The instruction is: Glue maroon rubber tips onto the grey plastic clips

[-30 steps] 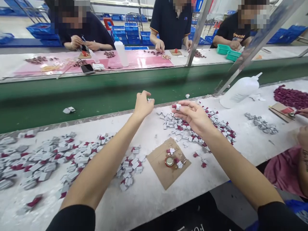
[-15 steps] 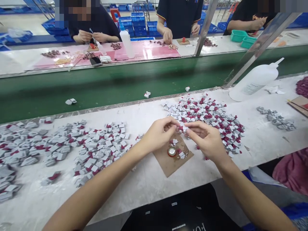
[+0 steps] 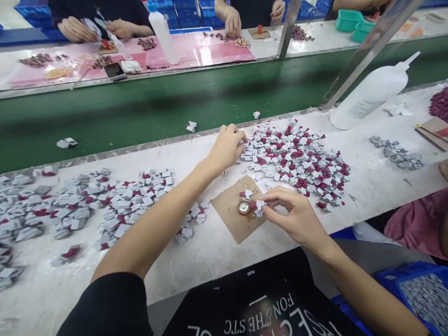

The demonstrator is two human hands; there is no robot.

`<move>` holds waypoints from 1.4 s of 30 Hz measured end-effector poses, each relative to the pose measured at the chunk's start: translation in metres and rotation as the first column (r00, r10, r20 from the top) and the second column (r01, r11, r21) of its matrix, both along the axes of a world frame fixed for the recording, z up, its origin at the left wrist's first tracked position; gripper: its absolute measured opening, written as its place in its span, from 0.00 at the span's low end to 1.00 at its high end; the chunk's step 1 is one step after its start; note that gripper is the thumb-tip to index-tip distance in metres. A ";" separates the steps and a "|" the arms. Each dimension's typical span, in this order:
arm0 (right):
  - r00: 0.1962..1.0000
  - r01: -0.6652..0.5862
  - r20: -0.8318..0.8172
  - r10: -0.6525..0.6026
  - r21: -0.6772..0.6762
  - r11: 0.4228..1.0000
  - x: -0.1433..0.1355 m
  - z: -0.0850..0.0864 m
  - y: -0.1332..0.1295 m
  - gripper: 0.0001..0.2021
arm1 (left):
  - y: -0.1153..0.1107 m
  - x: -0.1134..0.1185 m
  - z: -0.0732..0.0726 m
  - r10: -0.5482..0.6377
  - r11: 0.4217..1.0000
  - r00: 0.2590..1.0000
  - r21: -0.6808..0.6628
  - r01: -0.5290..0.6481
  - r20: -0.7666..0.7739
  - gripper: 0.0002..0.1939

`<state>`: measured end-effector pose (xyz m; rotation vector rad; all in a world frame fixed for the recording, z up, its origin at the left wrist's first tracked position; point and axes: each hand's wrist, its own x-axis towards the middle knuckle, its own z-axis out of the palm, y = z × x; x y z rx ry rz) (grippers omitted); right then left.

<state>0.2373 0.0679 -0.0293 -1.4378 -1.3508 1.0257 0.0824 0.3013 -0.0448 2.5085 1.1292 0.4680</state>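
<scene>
Left hand (image 3: 227,148) reaches pile (image 3: 297,158); right hand (image 3: 297,217) pinches piece (image 3: 260,204).

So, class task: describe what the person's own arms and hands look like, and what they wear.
Both hands are bare: no gloves, rings or watch show on the left hand or the right hand. The forearms are uncovered too. A black sleeve covers the left upper arm. The black shirt below carries white printed lettering.

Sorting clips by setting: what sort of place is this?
Most likely a factory assembly line. A green conveyor belt runs between two white workbenches, heaps of small grey-and-red parts cover the near bench, and other workers' hands handle similar parts opposite.
</scene>
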 end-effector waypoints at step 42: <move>0.765 0.188 -0.627 -0.150 -0.005 0.982 -0.020 -0.003 0.044 0.10 | -0.126 -0.047 0.041 0.504 0.621 0.568 -0.730 0.286 0.651 0.18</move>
